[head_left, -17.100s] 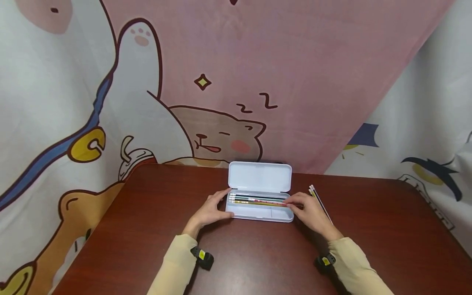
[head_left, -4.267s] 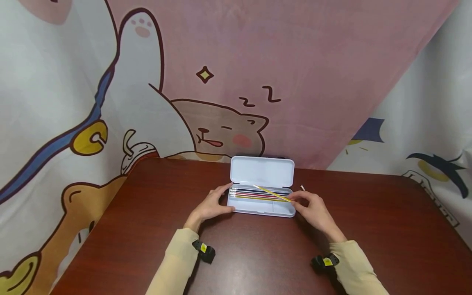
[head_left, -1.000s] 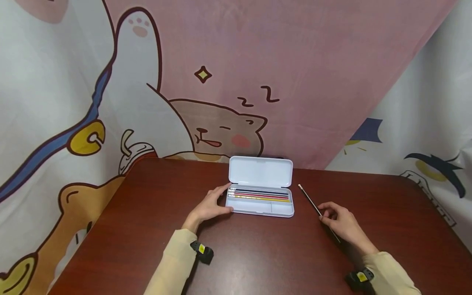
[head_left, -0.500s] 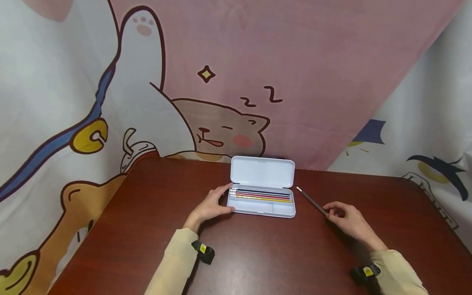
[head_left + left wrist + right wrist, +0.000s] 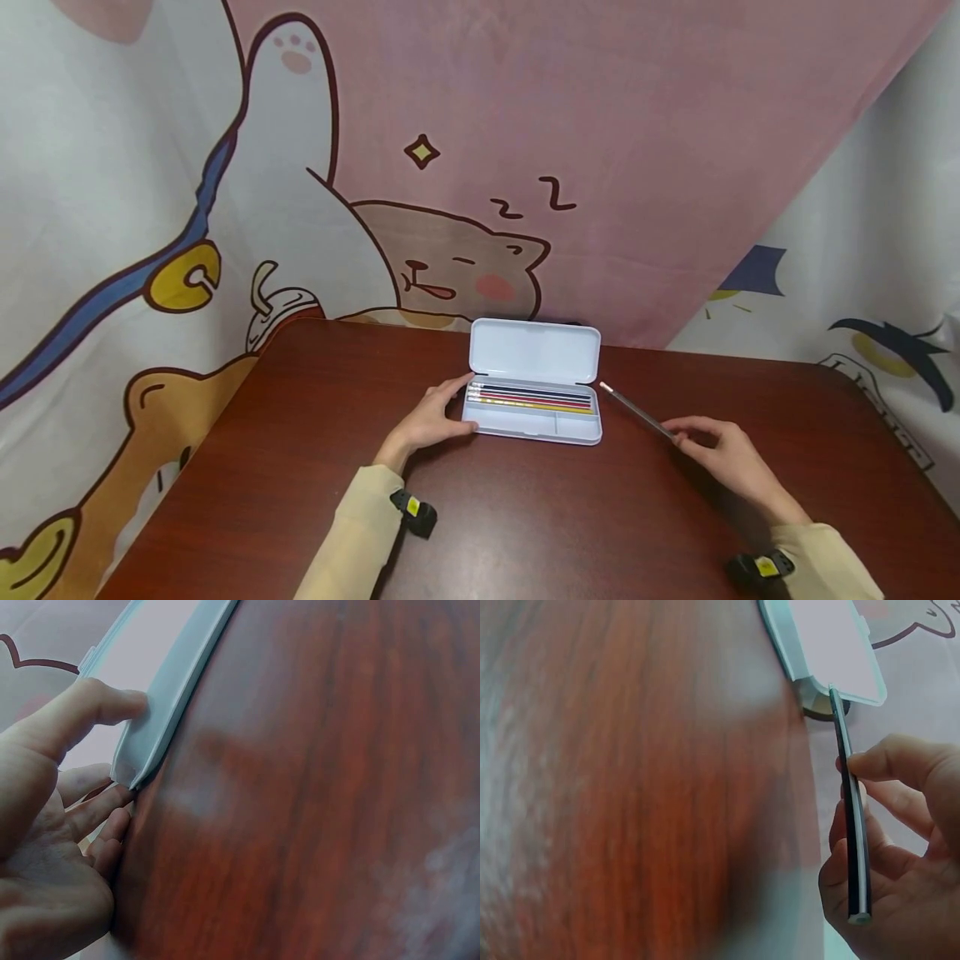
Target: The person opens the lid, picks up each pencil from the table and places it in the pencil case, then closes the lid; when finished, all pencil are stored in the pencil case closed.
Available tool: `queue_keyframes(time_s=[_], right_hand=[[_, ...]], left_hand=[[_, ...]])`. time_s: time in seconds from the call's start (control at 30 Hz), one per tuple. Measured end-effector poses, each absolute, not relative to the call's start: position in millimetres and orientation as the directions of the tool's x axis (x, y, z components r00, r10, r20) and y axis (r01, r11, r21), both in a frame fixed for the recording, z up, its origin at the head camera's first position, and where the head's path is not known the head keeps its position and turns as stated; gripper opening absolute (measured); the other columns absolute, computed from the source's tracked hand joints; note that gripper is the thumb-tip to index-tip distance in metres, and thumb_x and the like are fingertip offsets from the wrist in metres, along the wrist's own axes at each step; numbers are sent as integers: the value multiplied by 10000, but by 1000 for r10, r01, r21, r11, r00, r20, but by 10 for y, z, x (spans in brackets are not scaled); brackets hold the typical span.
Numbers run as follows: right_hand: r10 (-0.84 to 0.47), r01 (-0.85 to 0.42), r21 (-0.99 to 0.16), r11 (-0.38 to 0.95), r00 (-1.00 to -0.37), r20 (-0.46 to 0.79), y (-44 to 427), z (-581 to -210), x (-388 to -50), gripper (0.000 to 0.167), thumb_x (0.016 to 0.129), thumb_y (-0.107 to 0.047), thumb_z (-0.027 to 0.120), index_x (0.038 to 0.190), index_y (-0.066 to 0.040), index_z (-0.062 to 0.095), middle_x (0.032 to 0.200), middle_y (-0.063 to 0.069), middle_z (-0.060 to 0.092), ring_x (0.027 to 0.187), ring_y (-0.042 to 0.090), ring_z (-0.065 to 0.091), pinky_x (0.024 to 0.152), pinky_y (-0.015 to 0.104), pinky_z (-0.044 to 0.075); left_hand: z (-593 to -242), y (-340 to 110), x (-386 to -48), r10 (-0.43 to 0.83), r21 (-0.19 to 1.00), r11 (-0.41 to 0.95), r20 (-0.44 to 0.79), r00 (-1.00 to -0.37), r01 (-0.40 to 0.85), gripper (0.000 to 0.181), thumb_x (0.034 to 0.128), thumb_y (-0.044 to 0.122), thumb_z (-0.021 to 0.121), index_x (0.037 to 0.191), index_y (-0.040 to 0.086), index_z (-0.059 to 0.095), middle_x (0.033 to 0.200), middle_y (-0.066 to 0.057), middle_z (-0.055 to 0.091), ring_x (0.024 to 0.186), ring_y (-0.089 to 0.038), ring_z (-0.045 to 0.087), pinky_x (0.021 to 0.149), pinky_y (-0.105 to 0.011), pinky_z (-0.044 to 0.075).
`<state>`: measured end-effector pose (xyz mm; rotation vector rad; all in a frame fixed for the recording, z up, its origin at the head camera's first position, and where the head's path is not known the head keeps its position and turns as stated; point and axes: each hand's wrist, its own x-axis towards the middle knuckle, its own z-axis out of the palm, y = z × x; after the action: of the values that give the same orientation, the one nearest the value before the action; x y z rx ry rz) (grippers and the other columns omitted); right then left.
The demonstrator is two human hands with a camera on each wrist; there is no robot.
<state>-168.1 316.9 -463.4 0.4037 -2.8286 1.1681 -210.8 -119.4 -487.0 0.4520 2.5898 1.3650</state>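
A white pencil case (image 5: 504, 419) lies on the table with its lid (image 5: 534, 350) raised. Several pencils (image 5: 531, 397), dark, red and yellow, lie side by side in its rear compartment, eraser ends to the left. My left hand (image 5: 429, 427) holds the case's left end between thumb and fingers; in the left wrist view the thumb presses on its rim (image 5: 154, 739). To the right of the case, my right hand (image 5: 735, 462) pinches a black-and-white striped pencil (image 5: 636, 410), its eraser end pointing toward the case. The right wrist view shows the pencil's other end uncovered below the fingers (image 5: 889, 757).
The dark reddish wooden table (image 5: 540, 517) runs back to a cartoon-printed curtain (image 5: 637, 167). The case stands near the table's back edge. A narrow front section of the case, with a divider (image 5: 556, 423), shows no pencils.
A yellow pencil went from the right hand into the case earlier. The right hand then took hold of the striped pencil and has moved it slightly rightward and forward-facing. The left hand stays put.
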Motion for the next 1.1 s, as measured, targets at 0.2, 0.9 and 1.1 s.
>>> queue_keyframes(time_s=[0.2,0.9,1.1], right_hand=[[-230,-323,-674,665,-946,226,3084,-4603,-1658,190,889,-66,692,1078,-77,718,1012,76,684,791,47,573,613,220,451],[-247,-342,-632,696,-940,236,2642,-4722,-1778,178,850,-43,725,993,-145,753,948,-42,678,876,157,600,744,355,483],[-278,-388,-632,670,-921,271,2521,-4744,-1871,196,840,-18,726,994,-134,766,946,-40,681,893,174,614,774,386,494]], left_hand=[[-4866,-1194,-2105,345,828,531,-17,-938,181,825,765,220,777,1488,133,389,1437,-108,429,1227,-293,384,1008,-508,331],[-4846,-1186,-2088,347,819,545,-26,-937,179,819,779,228,766,1493,128,376,1445,-126,417,1248,-306,370,1011,-526,331],[-4846,-1188,-2094,351,819,543,-20,-936,185,819,777,229,765,1492,130,378,1442,-124,419,1243,-303,367,1008,-526,332]])
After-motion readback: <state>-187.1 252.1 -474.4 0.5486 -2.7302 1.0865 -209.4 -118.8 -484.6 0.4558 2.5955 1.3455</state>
